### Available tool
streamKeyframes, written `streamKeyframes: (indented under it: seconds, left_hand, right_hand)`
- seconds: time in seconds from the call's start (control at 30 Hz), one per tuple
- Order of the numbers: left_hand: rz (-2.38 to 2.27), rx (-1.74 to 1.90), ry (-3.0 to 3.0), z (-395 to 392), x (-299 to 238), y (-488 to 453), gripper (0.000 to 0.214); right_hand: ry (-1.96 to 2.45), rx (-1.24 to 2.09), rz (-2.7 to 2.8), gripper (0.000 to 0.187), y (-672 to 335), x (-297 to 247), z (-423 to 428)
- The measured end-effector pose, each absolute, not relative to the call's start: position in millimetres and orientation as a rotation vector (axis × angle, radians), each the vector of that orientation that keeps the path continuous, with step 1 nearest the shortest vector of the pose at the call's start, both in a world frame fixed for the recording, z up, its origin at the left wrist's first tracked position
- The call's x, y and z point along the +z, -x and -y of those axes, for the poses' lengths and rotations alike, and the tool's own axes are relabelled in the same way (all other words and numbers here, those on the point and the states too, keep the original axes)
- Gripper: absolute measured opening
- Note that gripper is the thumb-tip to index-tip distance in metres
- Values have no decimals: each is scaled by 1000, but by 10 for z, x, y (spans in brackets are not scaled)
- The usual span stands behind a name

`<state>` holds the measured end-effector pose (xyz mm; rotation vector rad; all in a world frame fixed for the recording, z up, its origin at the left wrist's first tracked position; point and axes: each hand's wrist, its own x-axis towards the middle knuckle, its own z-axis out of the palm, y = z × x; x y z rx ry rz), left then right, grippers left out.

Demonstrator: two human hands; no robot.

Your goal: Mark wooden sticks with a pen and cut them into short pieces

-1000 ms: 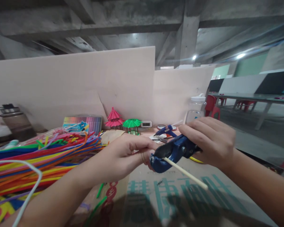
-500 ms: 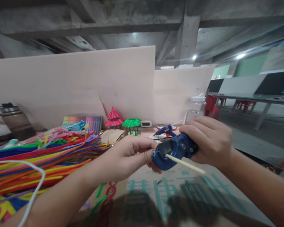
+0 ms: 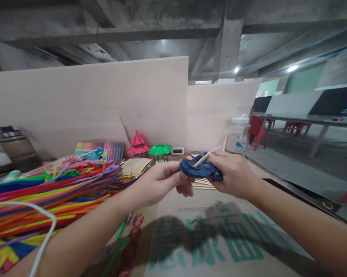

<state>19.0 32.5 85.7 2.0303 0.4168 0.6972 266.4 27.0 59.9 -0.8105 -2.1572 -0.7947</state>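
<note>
My right hand (image 3: 232,171) is wrapped around the handles of a blue pipe cutter (image 3: 193,169). A pale wooden stick (image 3: 201,160) lies across its curved jaw and slants up to the right, by my right fingers. At the jaw's left end, my left hand (image 3: 167,179) is closed, thumb and fingertips against the cutter's tip; whether it also grips the stick's far end is hidden. Behind and below the cutter, several wooden sticks (image 3: 204,184) lie on the printed cardboard (image 3: 173,238).
Bundles of coloured pipe cleaners (image 3: 60,192) cover the left side, crossed by a white cable (image 3: 43,215). Farther back stand a marker set (image 3: 100,152), pink (image 3: 138,143) and green (image 3: 160,150) paper-roofed models, a small digital clock (image 3: 177,151) and a clear jar (image 3: 237,134).
Both hands have raised the cutter and shifted it slightly left, turning it flatter. The stick, earlier pointing down to the right, now points up to the right. The sticks behind have come into view.
</note>
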Motion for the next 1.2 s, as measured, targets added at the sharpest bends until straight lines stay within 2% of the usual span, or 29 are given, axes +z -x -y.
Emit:
streamKeyframes:
  seconds: [0.17, 0.43, 0.6, 0.73, 0.9, 1.13, 1.17, 1.2]
  left_hand:
    - [-469, 744, -2026, -443, 737, -226, 42]
    - [-508, 888, -2106, -402, 812, -219, 40]
    - [-506, 977, -2379, -251, 945, -191, 25]
    - [-420, 1043, -2651, -132, 1013, -177, 18]
    - [-340, 1061, -2725, -103, 1011, -165, 15]
    - [-362, 1024, -2588, -89, 1003, -190, 10]
    - [-375, 1005, -2539, -84, 979, -192, 14]
    - [-398, 989, -2483, -80, 946, -194, 28]
  right_hand:
    - [945, -675, 2177, 6, -2653, 470, -393]
    - [939, -399, 2156, 33, -2518, 600, -325]
    - [782, -618, 2109, 42, -2562, 681, -289]
    - [617, -875, 2034, 31, -2611, 709, -227]
    - [552, -970, 2001, 19, -2646, 760, -134]
    - [709, -1140, 1934, 14, -2671, 812, -122]
    - [726, -1149, 1921, 12, -2664, 807, -124]
    - [732, -1156, 1916, 10, -2653, 799, -125]
